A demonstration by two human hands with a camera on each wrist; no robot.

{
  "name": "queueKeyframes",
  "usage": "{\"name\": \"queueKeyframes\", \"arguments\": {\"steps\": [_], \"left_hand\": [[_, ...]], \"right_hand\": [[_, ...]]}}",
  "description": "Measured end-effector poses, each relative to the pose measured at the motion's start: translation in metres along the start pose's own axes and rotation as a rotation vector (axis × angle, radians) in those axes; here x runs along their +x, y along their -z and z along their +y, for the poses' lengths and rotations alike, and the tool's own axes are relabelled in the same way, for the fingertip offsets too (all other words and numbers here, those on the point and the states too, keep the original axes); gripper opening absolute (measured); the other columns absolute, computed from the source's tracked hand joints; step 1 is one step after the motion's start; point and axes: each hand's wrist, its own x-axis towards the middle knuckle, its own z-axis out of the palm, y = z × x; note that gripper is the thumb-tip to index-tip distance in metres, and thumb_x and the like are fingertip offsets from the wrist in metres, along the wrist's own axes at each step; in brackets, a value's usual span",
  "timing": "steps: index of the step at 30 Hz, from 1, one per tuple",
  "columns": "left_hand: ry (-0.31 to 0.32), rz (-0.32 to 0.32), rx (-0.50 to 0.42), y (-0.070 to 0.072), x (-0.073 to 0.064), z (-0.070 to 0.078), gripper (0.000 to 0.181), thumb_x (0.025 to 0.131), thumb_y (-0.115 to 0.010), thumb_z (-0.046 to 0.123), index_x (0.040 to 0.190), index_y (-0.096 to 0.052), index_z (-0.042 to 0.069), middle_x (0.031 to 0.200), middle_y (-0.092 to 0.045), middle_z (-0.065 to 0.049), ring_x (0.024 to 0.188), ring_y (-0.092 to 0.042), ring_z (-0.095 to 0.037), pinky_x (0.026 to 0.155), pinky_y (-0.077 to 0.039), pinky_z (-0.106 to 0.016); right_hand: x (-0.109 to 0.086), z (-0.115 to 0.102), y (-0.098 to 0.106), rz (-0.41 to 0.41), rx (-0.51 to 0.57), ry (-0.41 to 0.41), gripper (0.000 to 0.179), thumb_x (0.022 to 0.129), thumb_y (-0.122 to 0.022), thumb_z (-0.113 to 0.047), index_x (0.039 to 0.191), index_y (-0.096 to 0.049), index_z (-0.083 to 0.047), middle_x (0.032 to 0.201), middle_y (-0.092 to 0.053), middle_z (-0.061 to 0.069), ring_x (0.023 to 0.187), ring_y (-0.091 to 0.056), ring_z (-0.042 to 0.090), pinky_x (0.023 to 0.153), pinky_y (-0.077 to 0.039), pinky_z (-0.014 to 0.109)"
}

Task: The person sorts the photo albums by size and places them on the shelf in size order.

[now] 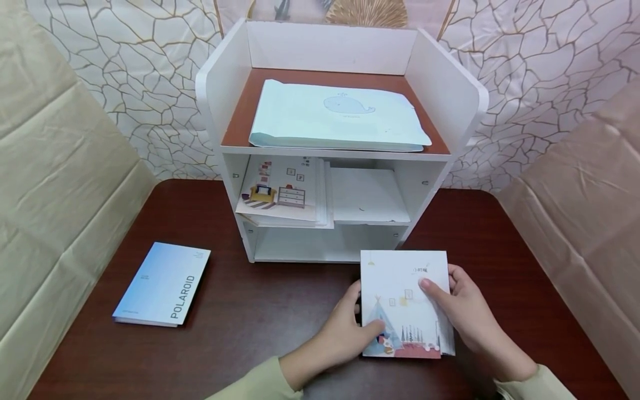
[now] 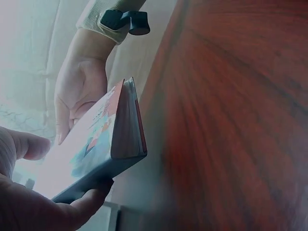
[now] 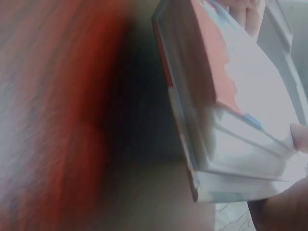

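Observation:
Both hands hold a small illustrated book (image 1: 400,300) above the table, its cover showing a blue tent and a red strip along the bottom. My left hand (image 1: 350,322) grips the left edge, thumb on the cover and fingers behind. At the right edge my right hand (image 1: 467,305) pinches it, thumb on the cover. Seen from the left wrist, the book (image 2: 106,134) shows its page edges and a closed spine side. In the right wrist view the pages of the book (image 3: 240,139) stand slightly parted along the side by the right hand.
Behind the hands stands a white shelf unit (image 1: 330,244). A pale whale-printed packet (image 1: 340,119) lies on its top; illustrated booklets (image 1: 285,194) and a white box-like item (image 1: 370,194) fill the middle level. A blue POLAROID book (image 1: 162,283) lies on the dark table (image 1: 240,344) at left.

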Motion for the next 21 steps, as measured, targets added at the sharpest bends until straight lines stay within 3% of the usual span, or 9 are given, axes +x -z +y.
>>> {"name": "queueKeyframes", "arguments": {"steps": [5,13,17,21], "left_hand": [[-0.057,0.009,-0.022,0.010,-0.003,0.007,0.074,0.088,-0.065,0.007,0.150,-0.026,0.012,0.119,-0.053,-0.012,0.086,-0.065,-0.015,0.067,-0.056,-0.027],[-0.105,0.050,-0.048,0.020,-0.004,0.011,0.066,0.089,-0.066,0.005,0.145,-0.034,0.015,0.112,-0.058,-0.012,0.081,-0.067,-0.019,0.067,-0.057,-0.029],[-0.114,0.073,-0.016,0.022,-0.004,0.011,0.058,0.089,-0.069,0.008,0.139,-0.040,0.016,0.110,-0.060,-0.008,0.084,-0.067,-0.017,0.069,-0.056,-0.029],[-0.126,0.109,0.074,0.025,-0.005,0.010,0.050,0.088,-0.071,0.014,0.132,-0.047,0.016,0.111,-0.062,-0.002,0.090,-0.063,-0.012,0.077,-0.054,-0.029]], "right_hand": [[0.000,-0.013,-0.008,0.015,0.046,0.077,0.060,0.092,-0.068,-0.028,0.134,-0.032,-0.004,0.111,-0.064,0.011,0.080,-0.069,0.024,0.063,-0.057,0.041],[0.003,-0.026,-0.014,-0.011,0.104,0.187,0.048,0.092,-0.068,-0.020,0.129,-0.039,-0.008,0.110,-0.066,0.007,0.083,-0.070,0.025,0.065,-0.058,0.041],[0.005,-0.031,-0.017,-0.003,0.129,0.236,0.045,0.092,-0.068,-0.015,0.127,-0.040,-0.010,0.111,-0.066,0.006,0.083,-0.070,0.025,0.065,-0.058,0.040],[0.005,-0.038,-0.023,0.001,0.199,0.285,0.042,0.092,-0.067,-0.010,0.126,-0.042,-0.009,0.111,-0.067,0.006,0.083,-0.070,0.022,0.065,-0.058,0.037]]}}
